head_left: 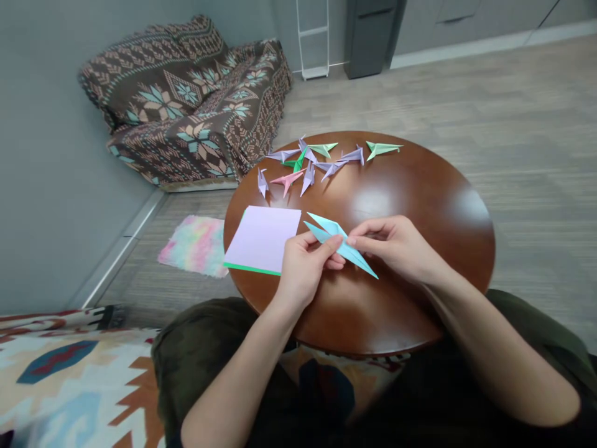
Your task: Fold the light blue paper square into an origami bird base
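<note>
A light blue folded origami paper [353,256] is held between both hands above the near part of the round table. It is long and pointed, with two narrow points to the upper left and one to the lower right. My left hand [305,261] grips its middle from the left, thumb on top and fingers underneath. From the right, my right hand [394,246] pinches its upper edge between thumb and fingers. Just left of my left hand lies a stack of square paper [265,238], lilac on top with a green edge showing below.
Several folded paper cranes in lilac, green and pink, among them a pink crane [286,181], lie at the back left of the brown round table [420,199]. Beyond stand a patterned covered sofa [200,118] and a dark cabinet [373,37]. A pastel rug [196,246] lies left.
</note>
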Demonstrator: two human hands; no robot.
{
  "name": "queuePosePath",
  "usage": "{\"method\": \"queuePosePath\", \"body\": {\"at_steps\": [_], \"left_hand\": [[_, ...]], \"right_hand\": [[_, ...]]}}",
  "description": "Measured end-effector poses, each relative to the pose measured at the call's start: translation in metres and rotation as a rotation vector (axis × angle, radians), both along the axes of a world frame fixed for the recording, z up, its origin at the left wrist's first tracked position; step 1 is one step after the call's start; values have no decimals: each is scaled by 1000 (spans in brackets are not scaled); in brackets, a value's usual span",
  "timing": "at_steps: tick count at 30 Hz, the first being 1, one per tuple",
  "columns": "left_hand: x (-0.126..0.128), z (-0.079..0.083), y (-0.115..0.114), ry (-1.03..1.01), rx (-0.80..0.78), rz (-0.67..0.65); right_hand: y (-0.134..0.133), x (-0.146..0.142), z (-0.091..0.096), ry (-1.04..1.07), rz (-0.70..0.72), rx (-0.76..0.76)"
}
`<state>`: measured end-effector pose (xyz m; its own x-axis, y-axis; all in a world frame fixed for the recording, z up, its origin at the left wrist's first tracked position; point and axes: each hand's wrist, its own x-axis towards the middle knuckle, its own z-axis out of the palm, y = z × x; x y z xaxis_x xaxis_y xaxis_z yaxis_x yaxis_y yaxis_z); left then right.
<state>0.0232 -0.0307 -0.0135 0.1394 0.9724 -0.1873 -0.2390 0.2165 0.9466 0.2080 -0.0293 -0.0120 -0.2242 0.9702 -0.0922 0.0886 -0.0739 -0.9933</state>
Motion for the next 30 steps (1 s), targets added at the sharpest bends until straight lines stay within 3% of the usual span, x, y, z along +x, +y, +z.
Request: {"method": "queuePosePath", "body": {"at_steps": [6, 13, 19, 30], "left_hand": [[5, -3, -3, -36, -9, -6], [11, -6, -3, -89, 34, 136], [9, -3, 3, -114, -11, 153], [13, -2, -4, -44, 31, 133]], "right_hand": [[-1, -4, 5, -22, -5, 29], [-5, -8, 4, -55, 32, 58], [-6, -8, 5, -49, 70, 59], [-6, -13, 7, -9, -70, 54]]}}
